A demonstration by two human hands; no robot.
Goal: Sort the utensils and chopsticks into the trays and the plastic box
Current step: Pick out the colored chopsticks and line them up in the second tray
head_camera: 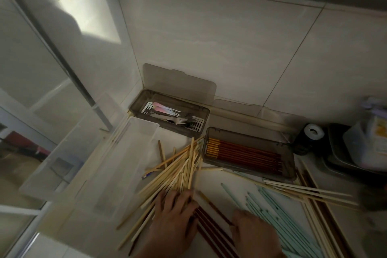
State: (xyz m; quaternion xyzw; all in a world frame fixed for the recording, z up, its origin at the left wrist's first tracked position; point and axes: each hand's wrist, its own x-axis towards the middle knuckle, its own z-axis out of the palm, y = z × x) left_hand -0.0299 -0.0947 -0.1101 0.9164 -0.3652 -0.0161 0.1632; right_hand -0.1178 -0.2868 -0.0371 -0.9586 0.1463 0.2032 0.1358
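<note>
While spread flat at lower centre, left hand pressed the bamboo chopsticks beside the plastic box; right hand, curled, grip unclear. Risked scattering sticks, mixing with green chopsticks.

Pale tan wooden chopsticks are fanning across an off-white counter, while mint-green chopsticks are lying to their right. Dark red-brown chopsticks with yellow ends are filling a smoky grey tray. Silver forks and pink-handled utensils are sitting on a white perforated insert in another smoky grey tray. A clear frosted box is showing a few tan sticks.
</note>
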